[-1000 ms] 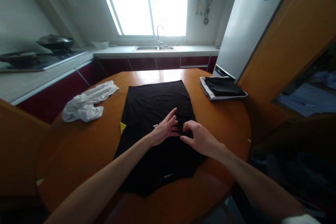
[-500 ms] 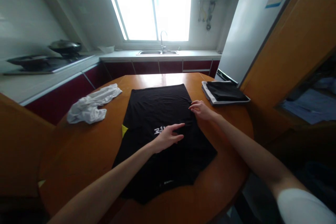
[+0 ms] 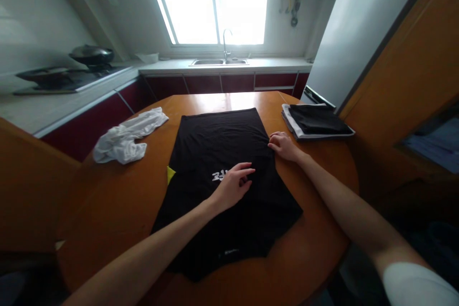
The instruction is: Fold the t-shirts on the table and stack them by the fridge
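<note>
A black T-shirt (image 3: 222, 138) lies spread flat on the wooden table (image 3: 118, 205), its hem toward the window and its collar toward me. White lettering on its middle is partly covered by my left hand (image 3: 232, 187). That hand is over the shirt with its fingers apart and loosely bent, holding nothing. At the shirt's right edge, my right hand (image 3: 285, 146) has its fingers bent down and closed on the cloth. A small yellow patch (image 3: 170, 174) shows at the left edge of the shirt.
A crumpled white garment (image 3: 125, 138) lies on the table's left side. Folded clothes, with a black one (image 3: 319, 118) on top, are stacked at the right. Beyond the table are a counter with a sink (image 3: 218, 62), a stove with pans and a fridge (image 3: 340, 24).
My left hand's fingers have drawn in a little over the shirt. My right hand has closed on the shirt's right edge. The view has tilted down and shifted slightly.
</note>
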The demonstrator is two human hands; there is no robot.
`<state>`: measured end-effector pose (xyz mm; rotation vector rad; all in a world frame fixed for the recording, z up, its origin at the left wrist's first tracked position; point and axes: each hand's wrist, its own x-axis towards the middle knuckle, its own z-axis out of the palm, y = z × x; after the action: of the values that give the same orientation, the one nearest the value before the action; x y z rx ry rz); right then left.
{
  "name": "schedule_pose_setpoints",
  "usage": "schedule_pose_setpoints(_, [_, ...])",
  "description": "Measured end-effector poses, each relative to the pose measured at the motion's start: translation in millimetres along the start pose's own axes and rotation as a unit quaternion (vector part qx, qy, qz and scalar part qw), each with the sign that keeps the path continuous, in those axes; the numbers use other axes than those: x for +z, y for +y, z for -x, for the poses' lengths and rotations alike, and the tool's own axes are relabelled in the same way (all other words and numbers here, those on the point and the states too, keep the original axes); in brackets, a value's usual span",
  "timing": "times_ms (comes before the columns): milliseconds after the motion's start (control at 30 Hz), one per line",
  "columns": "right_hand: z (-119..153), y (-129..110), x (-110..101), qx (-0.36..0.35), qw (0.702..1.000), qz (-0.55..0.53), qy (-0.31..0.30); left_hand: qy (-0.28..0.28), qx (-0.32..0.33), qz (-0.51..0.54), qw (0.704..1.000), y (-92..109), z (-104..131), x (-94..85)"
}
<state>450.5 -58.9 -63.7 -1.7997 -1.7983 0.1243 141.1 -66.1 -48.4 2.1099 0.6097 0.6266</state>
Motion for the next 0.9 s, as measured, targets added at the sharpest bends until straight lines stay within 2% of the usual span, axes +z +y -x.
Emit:
schedule_pose_setpoints(133, [4, -5, -11, 0.017, 0.996, -0.037, 0.080, 0.037, 0.091, -0.110, 0.989, 4, 1, -1.6])
schedule_pose_setpoints(233, [13, -18, -17, 0.009, 0.990, -0.069, 0.122, -0.010, 0.145, -0.170, 0.975, 6, 2, -1.6])
schedule_pose_setpoints(333, [24, -41, -13, -0.035, 0.989, -0.097, 0.108, -0.078, 0.149, -0.205, 0.964, 6, 3, 1.0])
schedule_pose_setpoints(400, [30, -56, -4, -0.059, 0.994, -0.083, 0.049, -0.091, 0.138, -0.205, 0.965, 7, 3, 1.4])
schedule_pose_setpoints(467, [34, -66, 7, -0.063, 0.997, -0.040, -0.037, -0.045, 0.125, -0.177, 0.975, 10, 1, -2.4])
schedule_pose_setpoints(533, [36, -70, 15, -0.055, 0.992, 0.006, -0.116, 0.039, 0.113, -0.134, 0.984, 14, -4, -12.1])
schedule_pose_setpoints(600, [37, -69, 18, -0.044, 0.987, 0.032, -0.151, 0.109, 0.103, -0.093, 0.984, 18, -9, -27.6])
schedule_pose_setpoints(667, [36, -65, 17, -0.035, 0.988, 0.042, -0.142, 0.155, 0.085, -0.063, 0.982, 20, -14, -47.3])
schedule_pose_setpoints(800, [33, -55, 13, 0.010, 0.996, 0.054, -0.064, 0.240, 0.011, -0.040, 0.970, 15, -20, -86.8])
schedule_pose_setpoints(900, [33, -50, 14, 0.020, 0.995, 0.050, -0.082, 0.282, -0.021, -0.043, 0.958, 2, -22, -104.8])
